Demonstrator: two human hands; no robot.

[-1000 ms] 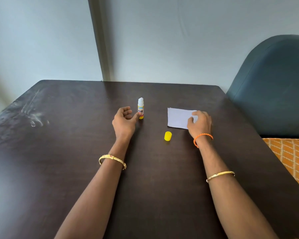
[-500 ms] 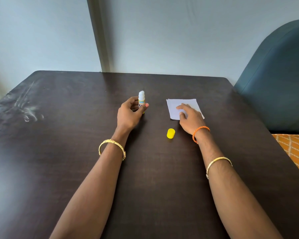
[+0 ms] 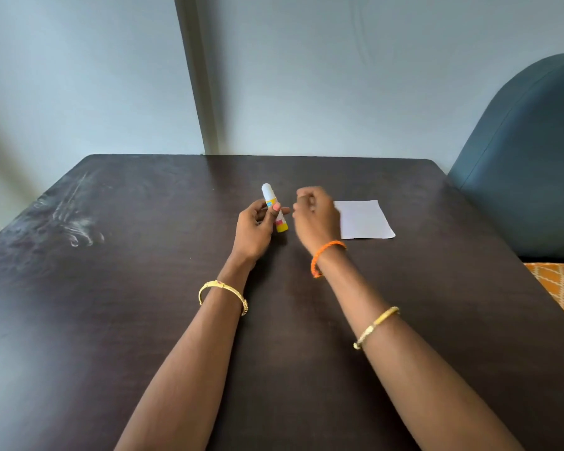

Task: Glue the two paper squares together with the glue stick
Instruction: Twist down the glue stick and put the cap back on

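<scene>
**Glue stick lifted in the left hand, paper lying to the right**

While the left hand (image 3: 253, 229) grips the white-tipped glue stick with a yellow base and a coloured label (image 3: 274, 208), the stick stands tilted, its bare white top leaning up and to the left, and its yellow end points down toward the dark wooden table (image 3: 111, 320). The thumb crosses the front of the label near the middle of the stick, and the curled fingers wrap behind it, so the white top rises clear above the fingers and the yellow base pokes out below the thumb. Whether the base touches the table cannot be told from this view.

The right hand (image 3: 316, 216) sits just right of the stick, blurred, with its fingers bunched and curled inward toward the glue stick; whether they pinch anything between them cannot be told. They come close to the stick but do not clearly touch it.

The white paper square (image 3: 363, 219) lies flat on the table just to the right of the right hand, whose back covers the sheet's left edge. Only one sheet outline shows, so whether two squares are stacked there cannot be told.

An orange beaded band (image 3: 326, 257) circles the right wrist, with a thin gold bangle (image 3: 375, 327) lower on that forearm, and a wider gold bangle (image 3: 223, 296) rings the left forearm. A blue-grey padded chair back (image 3: 528, 164) stands at the table's right.
</scene>
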